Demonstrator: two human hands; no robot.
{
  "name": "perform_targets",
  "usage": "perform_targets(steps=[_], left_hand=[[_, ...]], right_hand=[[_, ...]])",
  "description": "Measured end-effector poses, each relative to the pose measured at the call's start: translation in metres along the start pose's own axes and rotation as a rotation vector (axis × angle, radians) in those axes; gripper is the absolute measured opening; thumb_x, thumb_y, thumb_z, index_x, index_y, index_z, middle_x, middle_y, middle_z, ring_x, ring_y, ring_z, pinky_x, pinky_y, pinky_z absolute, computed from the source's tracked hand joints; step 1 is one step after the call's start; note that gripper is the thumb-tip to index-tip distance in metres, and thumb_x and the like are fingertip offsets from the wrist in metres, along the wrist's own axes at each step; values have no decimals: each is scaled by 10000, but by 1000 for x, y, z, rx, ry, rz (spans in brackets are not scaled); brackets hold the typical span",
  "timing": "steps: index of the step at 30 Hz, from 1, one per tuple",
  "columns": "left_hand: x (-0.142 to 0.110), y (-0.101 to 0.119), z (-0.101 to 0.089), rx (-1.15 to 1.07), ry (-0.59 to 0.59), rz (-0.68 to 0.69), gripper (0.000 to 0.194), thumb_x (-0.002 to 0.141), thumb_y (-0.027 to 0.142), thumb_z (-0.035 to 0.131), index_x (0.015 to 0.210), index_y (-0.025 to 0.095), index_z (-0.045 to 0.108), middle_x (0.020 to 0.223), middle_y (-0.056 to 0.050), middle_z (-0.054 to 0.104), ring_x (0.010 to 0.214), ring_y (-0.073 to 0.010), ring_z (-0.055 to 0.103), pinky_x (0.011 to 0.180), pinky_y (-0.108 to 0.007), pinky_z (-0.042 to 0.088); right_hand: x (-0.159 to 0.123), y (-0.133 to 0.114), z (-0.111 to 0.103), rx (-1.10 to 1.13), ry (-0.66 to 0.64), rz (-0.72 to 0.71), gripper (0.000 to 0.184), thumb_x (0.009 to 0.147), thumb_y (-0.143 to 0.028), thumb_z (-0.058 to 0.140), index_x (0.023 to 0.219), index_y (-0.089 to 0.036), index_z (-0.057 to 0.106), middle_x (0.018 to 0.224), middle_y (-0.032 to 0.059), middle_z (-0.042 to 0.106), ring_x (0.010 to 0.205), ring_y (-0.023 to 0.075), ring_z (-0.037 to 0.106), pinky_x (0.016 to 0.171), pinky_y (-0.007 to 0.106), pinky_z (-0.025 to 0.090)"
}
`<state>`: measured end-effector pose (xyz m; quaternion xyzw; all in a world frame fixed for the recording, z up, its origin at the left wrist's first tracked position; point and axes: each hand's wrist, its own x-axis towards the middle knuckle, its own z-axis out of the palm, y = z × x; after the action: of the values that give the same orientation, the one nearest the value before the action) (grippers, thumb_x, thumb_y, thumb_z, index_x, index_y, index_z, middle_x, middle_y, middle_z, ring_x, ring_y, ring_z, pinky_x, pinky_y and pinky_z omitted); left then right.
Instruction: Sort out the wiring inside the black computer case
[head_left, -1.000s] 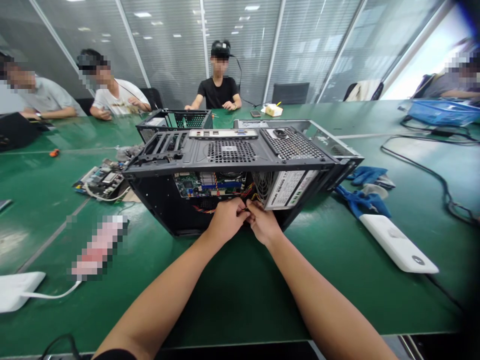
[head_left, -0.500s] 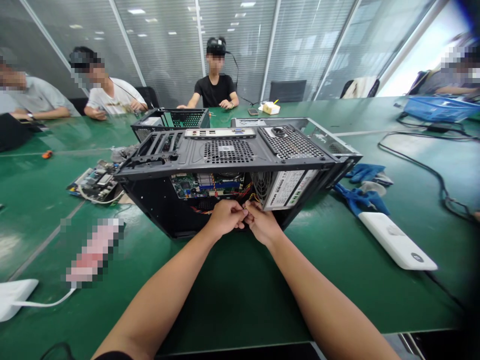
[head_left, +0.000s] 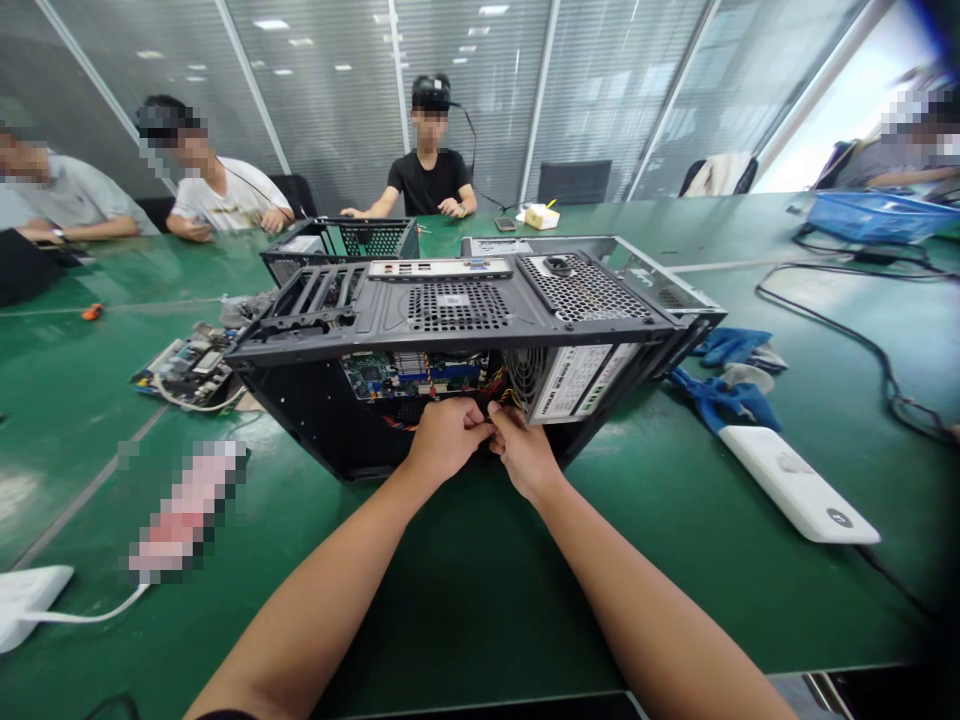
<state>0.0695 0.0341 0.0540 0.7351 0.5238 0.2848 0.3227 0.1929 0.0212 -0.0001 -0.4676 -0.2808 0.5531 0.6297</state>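
At the open black metal computer case (head_left: 450, 343), my left hand (head_left: 448, 438) and right hand (head_left: 526, 452) seemingly handle thin coloured wires (head_left: 498, 382); grip I cannot tell; next calls for steadiness.

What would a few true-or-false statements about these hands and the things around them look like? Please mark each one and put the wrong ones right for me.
1. The left hand and right hand are at the open side of a computer case. True.
2. Both hands wear gloves. False: both are bare.
3. Inside, a power supply with a printed label sits to the picture's right of a green circuit board. True.
4. The work surface is white. False: the tabletop is green.
5. A blue basket is near the picture's right edge. True.
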Motion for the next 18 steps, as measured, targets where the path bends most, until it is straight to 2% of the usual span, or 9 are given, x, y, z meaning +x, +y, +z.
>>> perform_targets(steps=[3, 6, 14, 18], left_hand=[[0, -2, 2, 98, 44, 70, 123, 778, 176, 718, 679, 162, 647, 622, 4, 683, 577, -127, 633, 561, -215, 412], [1, -6, 5, 125, 45, 85, 102, 788, 193, 716, 714, 165, 653, 659, -9, 696, 601, -141, 643, 572, -225, 421], [1, -11, 9, 101, -42, 31, 158, 863, 244, 635, 729, 160, 644, 644, -17, 679, 574, -154, 676, 532, -216, 424], [3, -9, 7, 2, -105, 8, 174, 874, 214, 613, 711, 152, 614, 561, 17, 637, 499, -137, 668, 502, -198, 420]], right_hand=[[-1, 0, -1, -36, -28, -9, 488, 630, -501, 819, 639, -210, 428, 608, -76, 353, 540, 77, 324, 472, 239, 265], [-1, -2, -2, -55, -51, -13, 494, 628, -498, 816, 619, -205, 419, 622, -66, 371, 563, 80, 341, 481, 237, 265], [0, -4, -3, -12, -74, 23, 553, 572, -519, 844, 606, -208, 388, 575, -77, 360, 513, 64, 305, 454, 230, 206], [1, -2, -3, -48, -64, 11, 534, 586, -539, 829, 618, -212, 407, 585, -71, 390, 515, 72, 336, 448, 235, 227]])
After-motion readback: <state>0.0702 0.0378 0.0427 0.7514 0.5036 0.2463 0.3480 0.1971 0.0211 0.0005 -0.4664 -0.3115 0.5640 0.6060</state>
